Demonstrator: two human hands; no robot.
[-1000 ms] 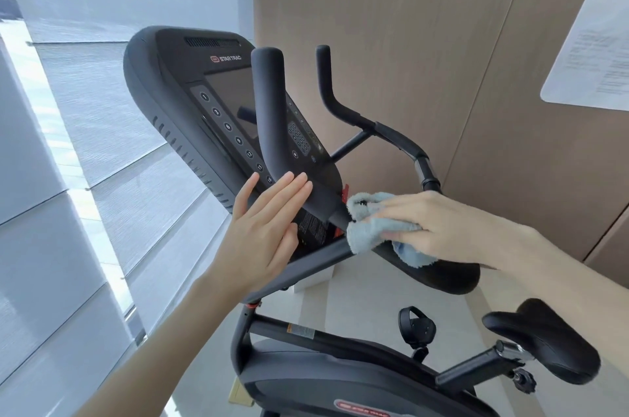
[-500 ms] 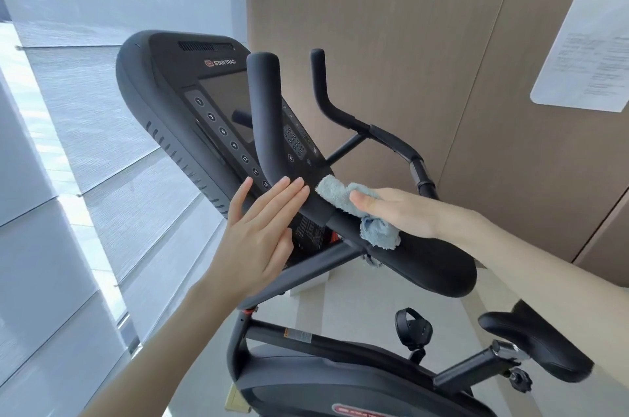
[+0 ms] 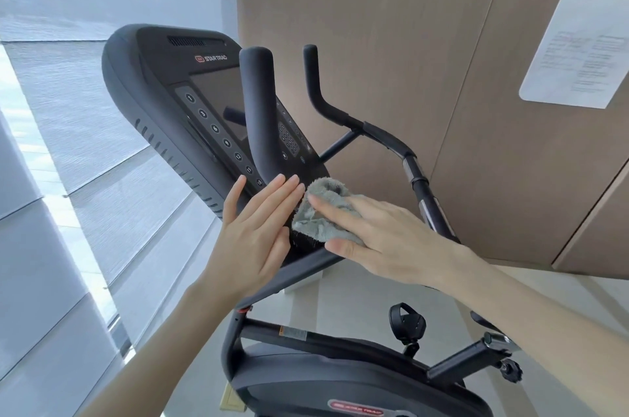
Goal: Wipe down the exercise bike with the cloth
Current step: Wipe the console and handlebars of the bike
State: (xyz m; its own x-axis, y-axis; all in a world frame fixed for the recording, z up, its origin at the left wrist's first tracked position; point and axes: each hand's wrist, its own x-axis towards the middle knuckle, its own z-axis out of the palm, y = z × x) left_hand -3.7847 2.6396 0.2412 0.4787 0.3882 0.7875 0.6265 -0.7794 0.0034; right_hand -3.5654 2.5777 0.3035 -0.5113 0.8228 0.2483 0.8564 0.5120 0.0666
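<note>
A: In the head view, where is the cloth?

B: The grey cloth (image 3: 323, 212) is under the right hand (image 3: 384, 239). It lies on the lower part of the near handlebar (image 3: 258, 117) of the exercise bike (image 3: 340, 379). The fingers of this hand are straight and flat on the cloth and press it down. The thumb is stretched out under the cloth's edge.

A: And the left hand?

B: The left hand (image 3: 252, 232) is just to the left of the cloth. Its fingers are straight and close together, flat against the bottom edge of the console (image 3: 163, 76). It holds nothing, and its fingertips are very near the cloth.

A: What else is around the hands?

B: The near handlebar rises upright above the left fingertips. The far handlebar (image 3: 340, 113) curves above the right hand. A pedal (image 3: 406, 319) is below the right wrist. A paper sheet (image 3: 578, 49) hangs on the brown wall (image 3: 374, 8), high above the right forearm.
</note>
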